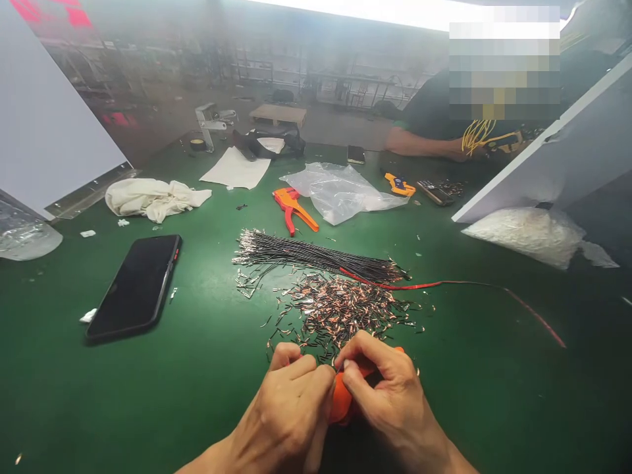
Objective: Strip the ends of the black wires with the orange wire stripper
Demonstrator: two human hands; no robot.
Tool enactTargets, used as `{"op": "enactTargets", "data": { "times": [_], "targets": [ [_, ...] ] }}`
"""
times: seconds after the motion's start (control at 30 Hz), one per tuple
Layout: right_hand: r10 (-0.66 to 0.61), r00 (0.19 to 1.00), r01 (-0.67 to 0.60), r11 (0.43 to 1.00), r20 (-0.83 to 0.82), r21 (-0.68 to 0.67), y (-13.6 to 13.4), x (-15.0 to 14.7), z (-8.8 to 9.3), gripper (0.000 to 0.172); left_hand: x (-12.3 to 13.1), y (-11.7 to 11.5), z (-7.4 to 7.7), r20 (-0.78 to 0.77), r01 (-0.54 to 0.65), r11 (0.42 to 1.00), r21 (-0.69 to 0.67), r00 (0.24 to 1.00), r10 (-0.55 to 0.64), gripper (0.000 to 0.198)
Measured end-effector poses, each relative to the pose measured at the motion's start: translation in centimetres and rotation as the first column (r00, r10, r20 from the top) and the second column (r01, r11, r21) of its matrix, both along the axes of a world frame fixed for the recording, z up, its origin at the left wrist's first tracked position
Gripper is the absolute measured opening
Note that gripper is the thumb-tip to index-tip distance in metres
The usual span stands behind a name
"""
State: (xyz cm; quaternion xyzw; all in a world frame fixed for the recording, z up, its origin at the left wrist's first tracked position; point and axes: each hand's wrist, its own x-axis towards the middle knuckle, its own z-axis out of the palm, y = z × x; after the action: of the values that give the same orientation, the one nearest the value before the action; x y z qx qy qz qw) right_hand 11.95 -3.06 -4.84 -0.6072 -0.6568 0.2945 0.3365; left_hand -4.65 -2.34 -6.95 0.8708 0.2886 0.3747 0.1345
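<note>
Clippings of wire lie at twelve o'clock from the orange hand tool, clasped between closed left hand and right hand at the view's six o'clock; it seems rigid, light, best gripped by its handles.

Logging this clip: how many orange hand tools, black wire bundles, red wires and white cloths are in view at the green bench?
Orange hand tools: 3 (held tool in the right hand, front bench tool beside the clear bag, back bench tool)
Black wire bundles: 1
Red wires: 1
White cloths: 1
Total: 6
</note>
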Motion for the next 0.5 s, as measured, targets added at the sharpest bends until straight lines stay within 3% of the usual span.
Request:
{"op": "enactTargets", "data": {
  "times": [0.5],
  "targets": [
    [-0.023,0.999,0.026,0.995,0.030,-0.094,-0.05,-0.28,0.27,0.022,0.28,-0.13,0.63,-0.029,-0.052,0.999,0.006,0.998,0.052,0.025]
  ]
}}
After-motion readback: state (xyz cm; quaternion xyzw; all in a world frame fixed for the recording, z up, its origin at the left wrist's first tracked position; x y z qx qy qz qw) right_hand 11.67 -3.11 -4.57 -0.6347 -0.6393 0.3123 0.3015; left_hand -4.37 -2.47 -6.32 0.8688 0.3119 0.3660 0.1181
